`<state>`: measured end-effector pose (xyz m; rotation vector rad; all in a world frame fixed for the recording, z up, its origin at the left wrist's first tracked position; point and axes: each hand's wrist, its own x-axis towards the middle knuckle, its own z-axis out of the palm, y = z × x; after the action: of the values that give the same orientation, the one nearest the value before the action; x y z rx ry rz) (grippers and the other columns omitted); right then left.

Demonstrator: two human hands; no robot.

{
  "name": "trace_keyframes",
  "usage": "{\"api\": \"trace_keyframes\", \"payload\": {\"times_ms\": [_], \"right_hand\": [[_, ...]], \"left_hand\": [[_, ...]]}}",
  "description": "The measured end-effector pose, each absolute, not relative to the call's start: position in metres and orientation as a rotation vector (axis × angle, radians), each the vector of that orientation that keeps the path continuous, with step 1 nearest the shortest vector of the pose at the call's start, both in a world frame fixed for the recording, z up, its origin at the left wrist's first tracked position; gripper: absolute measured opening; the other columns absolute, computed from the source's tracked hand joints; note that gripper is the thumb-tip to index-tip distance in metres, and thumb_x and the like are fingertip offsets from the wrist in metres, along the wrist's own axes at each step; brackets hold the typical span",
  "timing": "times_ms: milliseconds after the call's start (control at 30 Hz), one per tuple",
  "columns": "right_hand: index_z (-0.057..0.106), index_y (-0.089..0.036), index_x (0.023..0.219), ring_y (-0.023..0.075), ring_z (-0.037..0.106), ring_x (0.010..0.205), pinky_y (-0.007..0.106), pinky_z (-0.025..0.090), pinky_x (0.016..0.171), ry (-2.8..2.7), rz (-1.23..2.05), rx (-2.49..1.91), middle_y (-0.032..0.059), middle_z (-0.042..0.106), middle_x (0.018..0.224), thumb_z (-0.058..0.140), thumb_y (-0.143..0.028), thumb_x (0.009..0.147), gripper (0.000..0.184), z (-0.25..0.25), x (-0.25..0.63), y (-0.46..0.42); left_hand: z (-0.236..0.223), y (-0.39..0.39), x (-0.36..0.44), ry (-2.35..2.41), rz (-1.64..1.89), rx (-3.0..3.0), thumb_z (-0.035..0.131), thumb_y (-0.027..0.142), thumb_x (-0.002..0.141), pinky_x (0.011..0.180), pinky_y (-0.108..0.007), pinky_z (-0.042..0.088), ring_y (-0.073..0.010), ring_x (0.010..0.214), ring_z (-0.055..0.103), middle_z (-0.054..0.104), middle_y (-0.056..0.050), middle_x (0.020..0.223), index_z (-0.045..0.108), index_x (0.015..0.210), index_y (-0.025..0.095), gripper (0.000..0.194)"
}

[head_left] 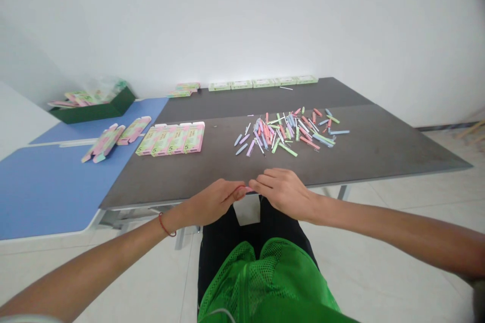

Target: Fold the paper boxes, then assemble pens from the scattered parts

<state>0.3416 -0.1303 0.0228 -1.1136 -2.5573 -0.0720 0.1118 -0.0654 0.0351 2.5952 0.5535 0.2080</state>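
Observation:
Just off the near table edge, my left hand (212, 203) and my right hand (283, 193) meet, fingertips almost touching. Both are closed in a pinch on one small pink stick-like piece (248, 189), mostly covered by the fingers. Beyond them on the dark table lies a loose pile of slim pieces (282, 131) in pink, green, blue, purple and white, some with thin tips. Left of the pile, several pastel boxes (175, 140) marked 5 lie side by side, with flaps showing at their far ends.
Unfilled-looking cartons (104, 144) rest on the blue table (49, 186) at left. Behind them sits a dark green tray (93, 111) of cartons and plastic bags. A row of boxes (263, 83) lines the wall, near a small stack (184, 90).

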Motion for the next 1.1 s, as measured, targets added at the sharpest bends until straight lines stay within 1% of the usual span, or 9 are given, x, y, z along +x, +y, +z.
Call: {"api": "trace_keyframes", "payload": {"times_ms": [167, 333, 467, 533, 667, 733, 833, 1033, 1100], "right_hand": [[0.066, -0.016, 0.118, 0.0182, 0.062, 0.078, 0.029, 0.038, 0.066, -2.314, 0.237, -1.288, 0.0096, 0.072, 0.103, 0.056, -0.027, 0.104, 0.020, 0.027, 0.347, -0.128], [0.072, -0.016, 0.091, 0.0153, 0.055, 0.067, 0.029, 0.030, 0.062, -2.233, 0.433, -1.280, 0.0061, 0.069, 0.080, 0.057, -0.031, 0.102, 0.024, 0.029, 0.352, -0.127], [0.067, -0.015, 0.076, 0.0111, 0.039, 0.048, 0.026, 0.028, 0.052, -2.080, 1.275, -1.307, -0.0012, 0.049, 0.053, 0.041, -0.052, 0.106, 0.054, 0.029, 0.355, -0.115], [0.067, -0.014, 0.087, 0.0114, 0.044, 0.047, 0.025, 0.033, 0.049, -1.924, 1.679, -1.235, -0.0004, 0.055, 0.057, 0.036, -0.062, 0.105, 0.061, 0.031, 0.356, -0.110], [0.062, -0.018, 0.119, 0.0165, 0.064, 0.077, 0.027, 0.047, 0.068, -1.913, 1.289, -1.218, 0.0064, 0.071, 0.097, 0.076, -0.057, 0.085, 0.054, 0.039, 0.358, -0.113], [0.066, -0.019, 0.112, 0.0178, 0.063, 0.082, 0.028, 0.045, 0.072, -2.020, 0.933, -1.234, 0.0057, 0.072, 0.098, 0.084, -0.045, 0.080, 0.045, 0.040, 0.358, -0.118], [0.071, -0.017, 0.093, 0.0158, 0.057, 0.071, 0.028, 0.038, 0.068, -2.119, 0.693, -1.237, 0.0047, 0.069, 0.081, 0.071, -0.031, 0.093, 0.014, 0.039, 0.355, -0.123], [0.063, -0.016, 0.082, 0.0101, 0.043, 0.046, 0.024, 0.034, 0.049, -1.889, 1.738, -1.166, -0.0041, 0.049, 0.055, 0.049, -0.050, 0.103, 0.043, 0.033, 0.357, -0.108], [0.063, -0.015, 0.086, 0.0105, 0.044, 0.047, 0.025, 0.038, 0.050, -1.868, 1.845, -1.118, -0.0041, 0.050, 0.057, 0.046, -0.057, 0.103, 0.049, 0.035, 0.359, -0.104]], "left_hand": [[0.035, -0.065, 0.110, 0.710, 0.187, 2.823, 0.025, 0.041, 0.113, 0.057, -0.029, 0.030, -0.0166, 0.056, 0.055, 0.056, 0.002, 0.064, 0.055, 0.091, 0.019, 0.043], [0.034, -0.066, 0.110, 0.765, 0.159, 2.968, 0.024, 0.041, 0.113, 0.053, -0.029, 0.027, -0.0169, 0.052, 0.056, 0.057, 0.002, 0.060, 0.055, 0.091, 0.019, 0.043], [0.039, -0.072, 0.111, 0.734, 0.138, 3.160, 0.032, 0.039, 0.112, 0.049, -0.028, 0.024, -0.0160, 0.051, 0.060, 0.064, -0.001, 0.063, 0.055, 0.090, 0.019, 0.037], [0.041, -0.074, 0.111, 0.703, 0.173, 3.222, 0.035, 0.036, 0.111, 0.048, -0.026, 0.025, -0.0160, 0.055, 0.063, 0.067, -0.002, 0.067, 0.054, 0.090, 0.018, 0.034], [0.039, -0.073, 0.108, 0.773, 0.194, 3.235, 0.038, 0.034, 0.111, 0.047, -0.026, 0.025, -0.0175, 0.053, 0.063, 0.067, -0.002, 0.065, 0.054, 0.088, 0.019, 0.032], [0.037, -0.071, 0.107, 0.815, 0.195, 3.224, 0.038, 0.035, 0.111, 0.047, -0.026, 0.025, -0.0174, 0.052, 0.062, 0.067, -0.002, 0.064, 0.054, 0.088, 0.019, 0.032], [0.035, -0.071, 0.106, 0.829, 0.195, 3.228, 0.036, 0.037, 0.111, 0.046, -0.026, 0.026, -0.0172, 0.051, 0.061, 0.066, -0.002, 0.063, 0.054, 0.089, 0.019, 0.034], [0.039, -0.075, 0.105, 0.705, 0.221, 3.338, 0.044, 0.028, 0.109, 0.047, -0.028, 0.022, -0.0185, 0.058, 0.063, 0.065, -0.001, 0.068, 0.053, 0.089, 0.019, 0.024], [0.039, -0.074, 0.103, 0.688, 0.222, 3.364, 0.046, 0.024, 0.107, 0.047, -0.028, 0.021, -0.0188, 0.059, 0.064, 0.065, -0.001, 0.069, 0.053, 0.088, 0.020, 0.021]]}}
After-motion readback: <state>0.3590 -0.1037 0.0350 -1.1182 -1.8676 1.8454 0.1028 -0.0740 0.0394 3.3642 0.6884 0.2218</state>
